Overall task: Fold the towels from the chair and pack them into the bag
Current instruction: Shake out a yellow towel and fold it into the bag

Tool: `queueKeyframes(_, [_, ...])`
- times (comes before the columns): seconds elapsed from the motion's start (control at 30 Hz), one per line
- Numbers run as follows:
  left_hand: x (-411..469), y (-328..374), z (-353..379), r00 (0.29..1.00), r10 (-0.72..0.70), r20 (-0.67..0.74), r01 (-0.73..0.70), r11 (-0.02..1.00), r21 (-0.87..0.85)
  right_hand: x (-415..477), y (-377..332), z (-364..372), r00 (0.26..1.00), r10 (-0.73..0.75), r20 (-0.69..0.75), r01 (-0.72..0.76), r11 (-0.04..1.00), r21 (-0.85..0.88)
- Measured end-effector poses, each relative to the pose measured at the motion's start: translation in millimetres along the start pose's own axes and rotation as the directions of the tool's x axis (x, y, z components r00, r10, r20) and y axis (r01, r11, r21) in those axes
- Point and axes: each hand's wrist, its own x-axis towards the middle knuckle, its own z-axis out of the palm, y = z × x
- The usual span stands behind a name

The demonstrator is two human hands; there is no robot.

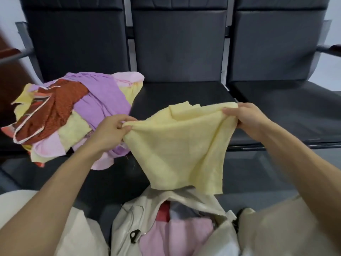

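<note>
Yellow towel (180, 145) — just one — spread in the air before the middle seat's front edge, left hand (110, 132) pinching one top corner, right hand (247, 119) clamped on the other, both curled into the cloth. Held up and apart, likely to square the edges for a first fold. Hangs directly above the open bag (140, 215) — one bag, set low and close for a short drop; one pink towel (180, 235) plainly inside, plus a red scrap (164, 211). Heaped on the left seat of the three-seat chair (180, 93), spilling over its front edge: unfolded pile (103, 100), too tangled to count
</note>
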Motion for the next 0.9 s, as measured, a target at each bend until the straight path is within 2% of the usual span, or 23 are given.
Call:
queueKeyframes(0.17, [-2, -2, -10, 0.996, -0.025, -0.087, -0.012, 0.918, -0.397, 2, 4, -5, 0.995, 0.000, -0.102, 0.006, 0.998, 0.058])
queueKeyframes(0.27, [3, -2, -13, 0.984, -0.110, -0.137, 0.021, 0.848, -0.529, 3, 5, -8, 0.993, 0.006, -0.118, 0.015, 0.984, 0.176])
queueKeyframes(0.33, [5, -5, -17, 0.972, -0.134, -0.193, 0.017, 0.861, -0.509, 4, 4, -9, 0.994, -0.020, -0.112, 0.043, 0.976, 0.211])
queueKeyframes(0.4, [9, -10, -20, 0.952, -0.084, -0.293, -0.009, 0.954, -0.301, 2, 1, -10, 0.993, -0.049, -0.110, 0.069, 0.979, 0.191])
queueKeyframes(0.47, [10, -12, -22, 0.933, -0.029, -0.360, -0.013, 0.994, -0.113, 1, 0, -9, 0.992, -0.068, -0.106, 0.087, 0.980, 0.180])
queueKeyframes(0.53, [10, -12, -22, 0.925, -0.045, -0.378, -0.022, 0.985, -0.172, 1, 1, -8, 0.992, -0.088, -0.093, 0.103, 0.979, 0.174])
queueKeyframes(0.6, [9, -11, -23, 0.922, -0.145, -0.360, 0.004, 0.931, -0.364, 1, 2, -7, 0.992, -0.100, -0.079, 0.112, 0.981, 0.158])
queueKeyframes(0.63, [9, -9, -23, 0.919, -0.226, -0.322, 0.042, 0.870, -0.492, 1, 2, -7, 0.992, -0.100, -0.076, 0.110, 0.982, 0.152])
queueKeyframes(0.73, [10, -6, -26, 0.910, -0.388, -0.146, 0.137, 0.613, -0.778, 1, 0, -7, 0.995, -0.065, -0.075, 0.075, 0.986, 0.146])
queueKeyframes(0.8, [10, -7, -29, 0.906, -0.410, -0.105, 0.149, 0.542, -0.827, 1, -1, -7, 0.997, -0.056, -0.061, 0.065, 0.984, 0.169])
queueKeyframes(0.9, [11, -7, -32, 0.920, -0.380, -0.092, 0.147, 0.555, -0.819, 0, -1, -6, 0.994, -0.083, -0.078, 0.095, 0.982, 0.166])
